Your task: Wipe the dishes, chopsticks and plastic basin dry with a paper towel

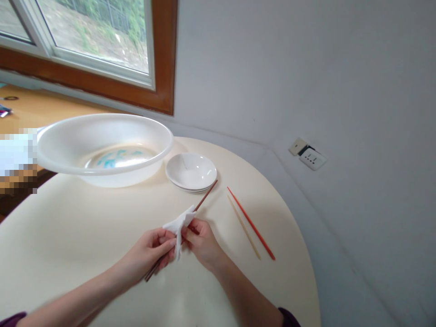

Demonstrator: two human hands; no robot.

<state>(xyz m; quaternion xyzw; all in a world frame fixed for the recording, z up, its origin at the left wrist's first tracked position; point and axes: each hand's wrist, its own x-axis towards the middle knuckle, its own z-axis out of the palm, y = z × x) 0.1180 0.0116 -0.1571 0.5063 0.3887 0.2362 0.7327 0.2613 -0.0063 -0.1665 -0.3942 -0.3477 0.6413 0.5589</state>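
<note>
Brown chopsticks [206, 195] slant across the space between my two hands, low over the round table. A white tissue [180, 223] is folded around their middle. My left hand [157, 249] is closed around the lower part of the chopsticks, whose ends stick out below it. With fingers pinched, my right hand [201, 240] grips the tissue against the sticks. How many brown sticks there are I cannot tell for sure. To the right of my hands lie a red chopstick [252, 223] and a pale chopstick [244, 227], side by side on the tabletop.
Stacked white bowls [191, 171] stand just beyond the chopsticks' tips. A large translucent basin [105, 179] is at the back left of the cream table [78, 236]. Behind it are a wooden desk [51, 106] and a window. A wall with a socket [312, 158] borders the right.
</note>
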